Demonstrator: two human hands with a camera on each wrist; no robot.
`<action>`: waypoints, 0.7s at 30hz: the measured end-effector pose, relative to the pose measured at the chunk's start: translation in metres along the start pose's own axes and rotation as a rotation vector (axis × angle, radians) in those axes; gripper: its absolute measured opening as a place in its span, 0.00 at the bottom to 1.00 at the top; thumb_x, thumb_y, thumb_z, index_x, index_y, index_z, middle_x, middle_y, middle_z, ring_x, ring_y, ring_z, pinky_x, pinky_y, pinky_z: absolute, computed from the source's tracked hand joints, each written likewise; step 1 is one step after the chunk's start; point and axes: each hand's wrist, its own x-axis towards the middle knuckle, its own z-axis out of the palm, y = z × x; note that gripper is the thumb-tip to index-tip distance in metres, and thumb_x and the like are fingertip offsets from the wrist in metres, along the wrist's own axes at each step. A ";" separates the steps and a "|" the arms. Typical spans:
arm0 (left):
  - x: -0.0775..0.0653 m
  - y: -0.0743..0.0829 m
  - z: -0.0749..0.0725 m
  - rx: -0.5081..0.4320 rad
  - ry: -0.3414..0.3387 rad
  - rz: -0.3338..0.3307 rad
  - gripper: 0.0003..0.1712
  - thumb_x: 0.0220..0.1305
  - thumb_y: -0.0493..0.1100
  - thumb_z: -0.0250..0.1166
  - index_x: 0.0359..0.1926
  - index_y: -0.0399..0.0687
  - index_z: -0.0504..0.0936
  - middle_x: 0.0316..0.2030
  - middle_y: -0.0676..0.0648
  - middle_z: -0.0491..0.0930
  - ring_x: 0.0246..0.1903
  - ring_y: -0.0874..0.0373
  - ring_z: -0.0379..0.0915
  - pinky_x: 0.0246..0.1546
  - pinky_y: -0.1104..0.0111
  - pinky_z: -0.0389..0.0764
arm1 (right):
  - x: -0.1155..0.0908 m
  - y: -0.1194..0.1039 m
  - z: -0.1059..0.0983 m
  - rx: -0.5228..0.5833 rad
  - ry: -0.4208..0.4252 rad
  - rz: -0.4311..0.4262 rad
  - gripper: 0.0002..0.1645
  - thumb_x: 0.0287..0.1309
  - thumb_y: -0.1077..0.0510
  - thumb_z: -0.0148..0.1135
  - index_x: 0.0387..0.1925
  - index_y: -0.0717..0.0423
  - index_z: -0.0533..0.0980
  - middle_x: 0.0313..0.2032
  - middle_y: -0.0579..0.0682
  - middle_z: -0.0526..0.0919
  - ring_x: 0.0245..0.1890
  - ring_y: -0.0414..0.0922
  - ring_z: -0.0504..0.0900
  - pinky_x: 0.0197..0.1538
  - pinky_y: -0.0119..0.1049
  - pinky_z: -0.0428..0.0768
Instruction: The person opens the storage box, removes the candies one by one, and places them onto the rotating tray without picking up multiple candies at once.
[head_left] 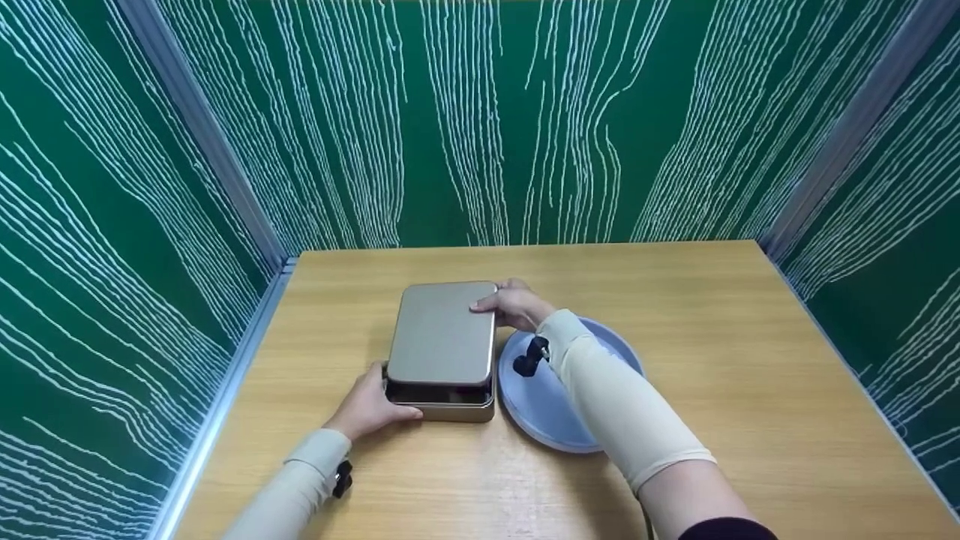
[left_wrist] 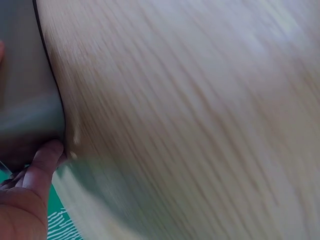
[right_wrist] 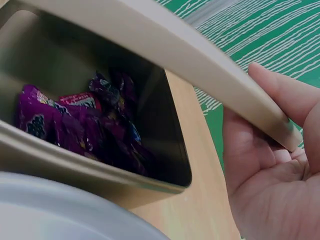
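Note:
A metal tin [head_left: 457, 413] stands on the table with its lid [head_left: 442, 334] raised above it at a slant. My right hand [head_left: 519, 306] pinches the lid at its far right edge, thumb on top and fingers beneath. In the right wrist view, several purple-wrapped candies [right_wrist: 75, 120] lie inside the tin, along with a red wrapper [right_wrist: 82, 100]. My left hand [head_left: 373, 405] holds the tin's near left corner, its thumb along the front wall. Most of the left fingers are hidden behind the tin in the head view.
Right beside the tin sits a round pale blue plate [head_left: 544, 412], partly under my right forearm. The wooden table [head_left: 712, 337] is bounded by green walls [head_left: 517, 150] with white wavy lines and by metal posts [head_left: 210, 127] at the corners.

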 end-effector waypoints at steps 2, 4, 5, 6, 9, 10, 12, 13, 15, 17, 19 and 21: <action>0.000 0.001 0.000 0.000 0.003 -0.006 0.65 0.39 0.52 0.93 0.73 0.33 0.69 0.65 0.33 0.81 0.67 0.37 0.77 0.77 0.44 0.71 | -0.001 -0.001 -0.003 0.004 0.017 -0.014 0.09 0.65 0.70 0.70 0.44 0.61 0.79 0.34 0.52 0.91 0.32 0.45 0.93 0.40 0.37 0.92; -0.001 0.002 0.000 -0.004 0.006 -0.006 0.65 0.38 0.52 0.93 0.73 0.32 0.69 0.63 0.33 0.82 0.65 0.38 0.79 0.76 0.44 0.72 | -0.001 -0.002 -0.005 0.007 0.034 -0.028 0.10 0.66 0.70 0.70 0.46 0.62 0.79 0.34 0.51 0.90 0.32 0.44 0.92 0.40 0.37 0.92; -0.001 0.003 0.000 -0.004 0.007 -0.006 0.64 0.38 0.52 0.93 0.72 0.32 0.69 0.63 0.33 0.82 0.64 0.38 0.79 0.75 0.43 0.73 | -0.002 -0.002 -0.006 0.012 0.042 -0.036 0.11 0.66 0.70 0.69 0.48 0.62 0.78 0.34 0.51 0.90 0.32 0.44 0.92 0.40 0.36 0.92; -0.001 0.003 0.000 -0.006 0.008 -0.007 0.64 0.38 0.51 0.93 0.72 0.32 0.69 0.63 0.33 0.82 0.63 0.38 0.80 0.75 0.43 0.73 | -0.003 -0.003 -0.008 0.016 0.050 -0.045 0.12 0.66 0.70 0.69 0.50 0.63 0.78 0.34 0.51 0.90 0.32 0.43 0.92 0.40 0.36 0.92; -0.001 0.006 0.000 -0.010 -0.005 -0.019 0.65 0.38 0.50 0.93 0.73 0.32 0.68 0.63 0.33 0.83 0.61 0.40 0.81 0.74 0.44 0.75 | -0.006 -0.004 -0.012 0.045 0.078 -0.077 0.16 0.68 0.70 0.67 0.55 0.65 0.78 0.35 0.50 0.90 0.33 0.43 0.92 0.41 0.36 0.92; -0.001 0.007 0.000 -0.009 -0.009 -0.024 0.65 0.38 0.50 0.93 0.73 0.32 0.68 0.63 0.33 0.83 0.60 0.40 0.82 0.73 0.44 0.76 | -0.007 -0.005 -0.014 0.058 0.084 -0.086 0.16 0.68 0.70 0.67 0.56 0.66 0.78 0.35 0.50 0.90 0.33 0.43 0.92 0.42 0.36 0.92; -0.001 0.009 -0.001 -0.015 -0.017 -0.034 0.65 0.39 0.49 0.93 0.74 0.32 0.67 0.61 0.34 0.83 0.58 0.41 0.82 0.71 0.44 0.77 | -0.009 -0.005 -0.017 0.085 0.095 -0.103 0.15 0.69 0.70 0.66 0.56 0.66 0.79 0.34 0.50 0.91 0.33 0.43 0.92 0.42 0.36 0.92; -0.001 0.009 -0.001 -0.014 -0.019 -0.037 0.65 0.39 0.49 0.93 0.74 0.31 0.67 0.60 0.34 0.84 0.57 0.42 0.83 0.70 0.44 0.78 | -0.010 -0.005 -0.019 0.098 0.099 -0.111 0.14 0.69 0.71 0.66 0.55 0.66 0.79 0.34 0.50 0.91 0.33 0.44 0.92 0.42 0.37 0.92; -0.002 0.011 -0.001 -0.013 -0.019 -0.040 0.65 0.38 0.48 0.93 0.73 0.31 0.67 0.58 0.35 0.84 0.55 0.43 0.83 0.69 0.45 0.79 | -0.012 -0.006 -0.023 0.122 0.112 -0.128 0.13 0.69 0.71 0.65 0.53 0.64 0.79 0.34 0.50 0.91 0.32 0.44 0.92 0.42 0.37 0.92; -0.001 0.009 -0.001 -0.010 -0.020 -0.044 0.65 0.38 0.49 0.93 0.73 0.31 0.68 0.58 0.35 0.84 0.55 0.43 0.83 0.69 0.45 0.79 | -0.016 -0.008 -0.026 0.146 0.122 -0.149 0.11 0.69 0.72 0.65 0.51 0.63 0.79 0.33 0.50 0.91 0.32 0.44 0.92 0.41 0.37 0.92; 0.000 0.008 -0.001 -0.006 -0.019 -0.041 0.64 0.38 0.49 0.93 0.72 0.31 0.68 0.58 0.35 0.84 0.56 0.43 0.83 0.70 0.45 0.79 | -0.020 -0.010 -0.030 0.168 0.134 -0.173 0.11 0.69 0.73 0.65 0.50 0.62 0.79 0.33 0.50 0.91 0.32 0.44 0.92 0.40 0.37 0.92; 0.000 0.007 -0.001 -0.008 -0.019 -0.033 0.63 0.38 0.49 0.93 0.70 0.31 0.69 0.58 0.35 0.84 0.57 0.43 0.82 0.70 0.45 0.79 | -0.025 -0.012 -0.035 0.183 0.149 -0.191 0.12 0.69 0.73 0.65 0.50 0.62 0.80 0.33 0.50 0.91 0.32 0.44 0.92 0.40 0.37 0.92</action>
